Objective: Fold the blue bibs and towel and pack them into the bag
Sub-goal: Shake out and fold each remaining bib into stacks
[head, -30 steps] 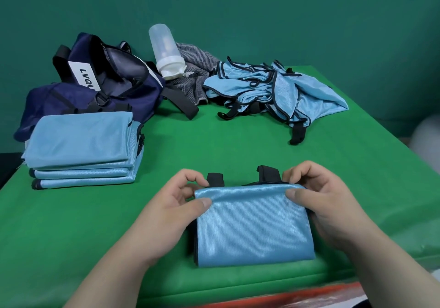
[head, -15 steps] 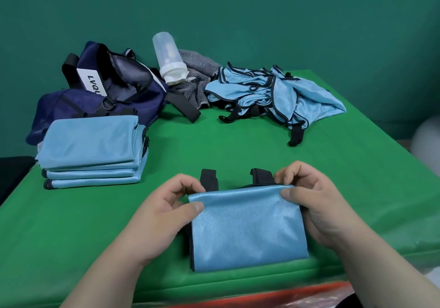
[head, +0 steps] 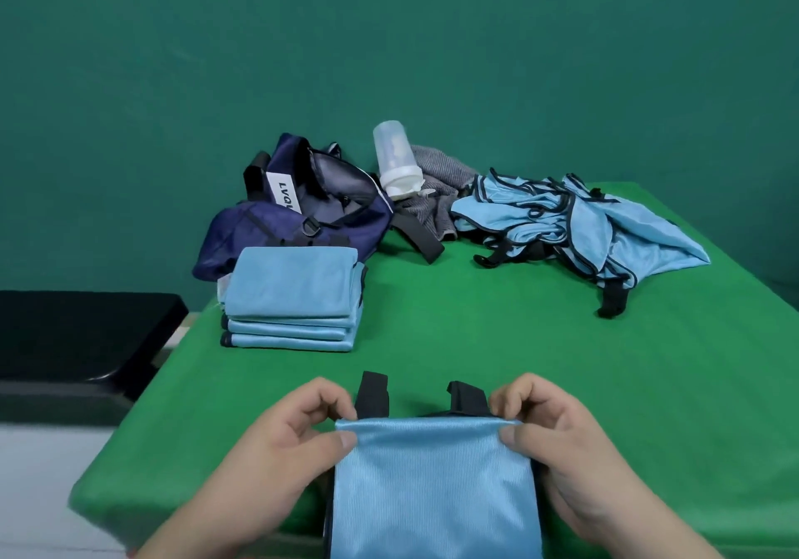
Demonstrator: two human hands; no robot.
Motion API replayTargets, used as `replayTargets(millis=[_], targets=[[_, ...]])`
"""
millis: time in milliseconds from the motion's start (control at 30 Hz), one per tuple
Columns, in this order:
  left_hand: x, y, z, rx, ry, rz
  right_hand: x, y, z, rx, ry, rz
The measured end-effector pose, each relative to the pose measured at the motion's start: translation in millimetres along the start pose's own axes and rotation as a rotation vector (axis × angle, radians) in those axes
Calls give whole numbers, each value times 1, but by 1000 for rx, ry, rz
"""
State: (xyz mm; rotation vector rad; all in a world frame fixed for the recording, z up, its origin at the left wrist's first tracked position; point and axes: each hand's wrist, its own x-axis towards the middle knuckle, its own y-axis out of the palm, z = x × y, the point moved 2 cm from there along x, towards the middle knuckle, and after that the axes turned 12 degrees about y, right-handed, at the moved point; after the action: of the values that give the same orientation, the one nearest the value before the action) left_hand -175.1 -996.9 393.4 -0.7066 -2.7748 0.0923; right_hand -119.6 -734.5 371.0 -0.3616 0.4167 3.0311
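A folded blue bib [head: 432,489] lies at the near edge of the green table [head: 475,342], two black straps sticking out of its far edge. My left hand [head: 285,442] pinches its far left corner and my right hand [head: 557,437] pinches its far right corner. A stack of three folded blue bibs [head: 294,299] sits at the left. A heap of unfolded blue bibs [head: 575,230] lies at the back right. The open navy bag [head: 302,217] stands behind the stack. A grey towel [head: 436,195] lies crumpled between bag and heap.
A translucent bottle with a white cap [head: 395,161] leans on the towel beside the bag. A black surface [head: 78,334] stands left of the table, lower down. A green wall closes the back.
The view has swung up and to the left, so the table items sit further right in the frame. The held bib now hangs partly over the near edge. Both hands keep their pinch.
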Motion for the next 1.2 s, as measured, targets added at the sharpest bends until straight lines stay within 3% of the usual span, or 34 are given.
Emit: replayTargets(millis=[233,500,667,833,933,1033,1100,1200], targets=[[0,-60,-14,121,-42,-119,36,64,14,-2,-25,34],[76,-138,-35,169,-54,-257,122,127,72,-19,-104,12],[133,-175,-35,268,-44,-291,179,147,100,-95,-193,-107],[170,-191,-5,524,-89,-328,221,153,90,-498,-238,-383],[173,-187,13,709,-108,-332,227,154,80,-739,-205,-449],[162,-187,11,869,34,-433,221,154,84,-883,-327,-439],[149,-181,4,990,247,-466,213,157,85,-1024,-493,-448],[140,-159,-1,1172,515,-226,201,170,74,-1285,-778,-380]])
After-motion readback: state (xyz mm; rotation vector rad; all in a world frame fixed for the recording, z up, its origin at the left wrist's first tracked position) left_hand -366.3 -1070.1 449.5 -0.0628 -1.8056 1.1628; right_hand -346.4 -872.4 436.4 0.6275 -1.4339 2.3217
